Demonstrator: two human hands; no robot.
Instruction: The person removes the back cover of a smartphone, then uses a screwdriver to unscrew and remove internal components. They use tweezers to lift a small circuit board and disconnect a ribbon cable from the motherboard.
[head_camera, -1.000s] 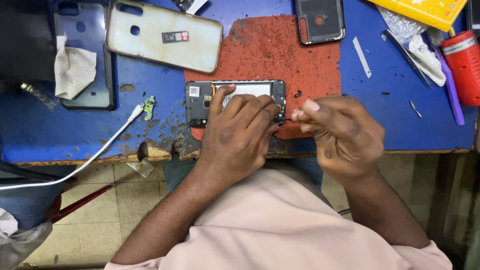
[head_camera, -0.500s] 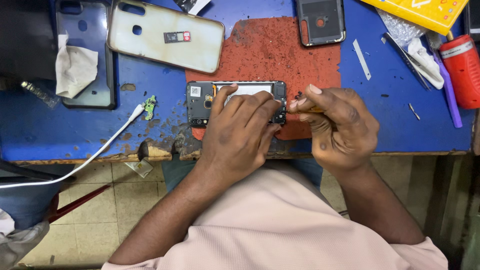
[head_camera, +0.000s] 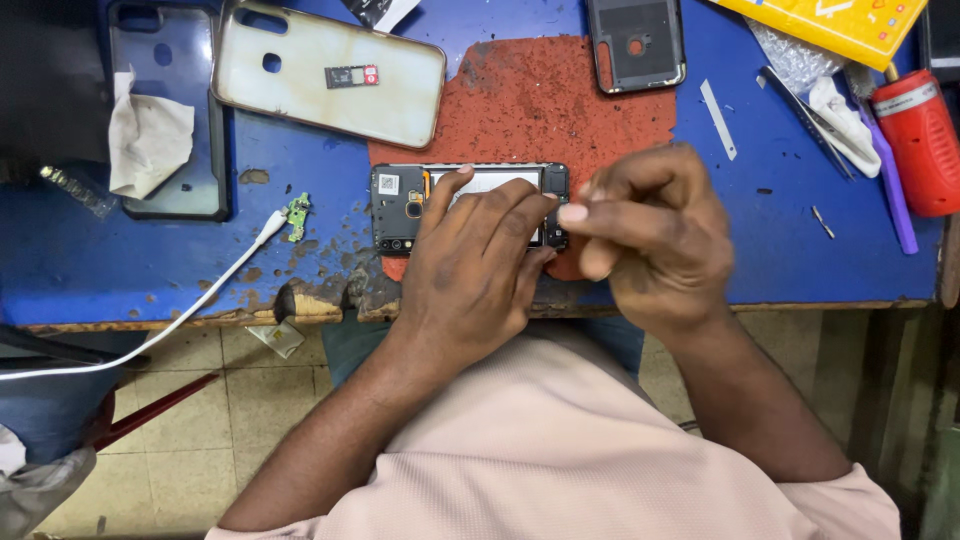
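Reaching up from a pale pink shirt (head_camera: 560, 450), both forearms angled inward toward the near edge of the blue worktop (head_camera: 120, 270). Left hand (head_camera: 475, 265) laid palm-down, fingers spread and flat, pressing on an opened phone (head_camera: 400, 205) with its back removed, lying crosswise just past the chipped edge, half on a worn red patch (head_camera: 540, 100). Right hand (head_camera: 650, 235) bent at the wrist, fingers curled in, thumb and forefinger pinched together at the phone's right end; whatever sits in the pinch too small to make out. Left of the phone, a small green circuit piece (head_camera: 296, 215) at the tip of a white cable (head_camera: 180, 315). Farther back, a pale phone case (head_camera: 330, 75), a dark clear case (head_camera: 165, 105) with crumpled tissue (head_camera: 148, 145), a dark back cover (head_camera: 635, 42). At far right, tweezers (head_camera: 805, 120), a red cylinder (head_camera: 920, 145), a yellow box (head_camera: 830, 22).
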